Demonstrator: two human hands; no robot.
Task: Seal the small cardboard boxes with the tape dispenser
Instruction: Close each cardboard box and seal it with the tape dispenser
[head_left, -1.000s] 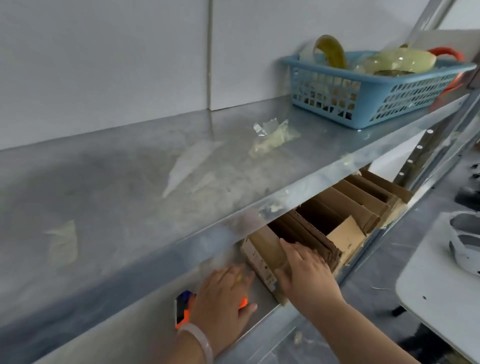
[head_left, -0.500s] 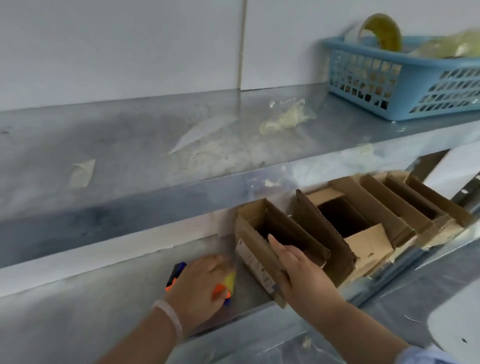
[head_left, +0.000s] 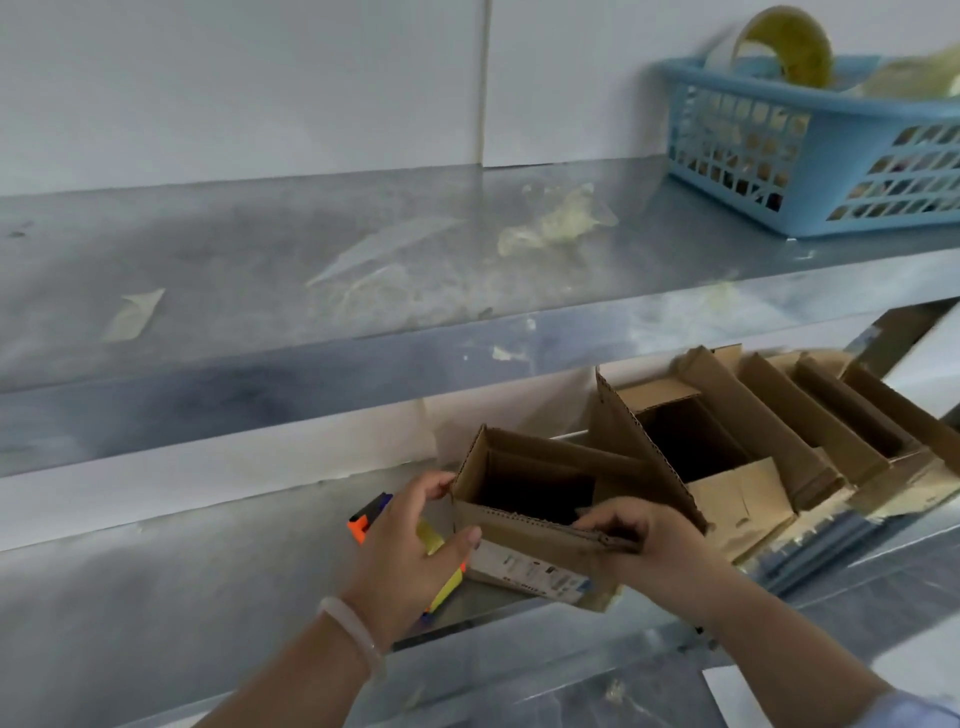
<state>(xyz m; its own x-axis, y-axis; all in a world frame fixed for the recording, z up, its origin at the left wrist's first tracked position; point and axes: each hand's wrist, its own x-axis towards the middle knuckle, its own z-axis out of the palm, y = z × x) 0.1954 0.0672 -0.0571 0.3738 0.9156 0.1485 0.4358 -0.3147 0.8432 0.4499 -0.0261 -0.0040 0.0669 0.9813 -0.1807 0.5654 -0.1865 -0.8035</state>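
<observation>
Lower shelf, front edge: left hand, right hand grip open box.

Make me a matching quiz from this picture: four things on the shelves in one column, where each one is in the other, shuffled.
1 blue basket
2 tape dispenser
3 open cardboard box
4 crumpled tape wad

A held by left hand and right hand
B middle of upper shelf
C lower shelf, behind the left hand
D right end of upper shelf

Pairs: 1-D, 2-C, 3-A, 4-B
</observation>
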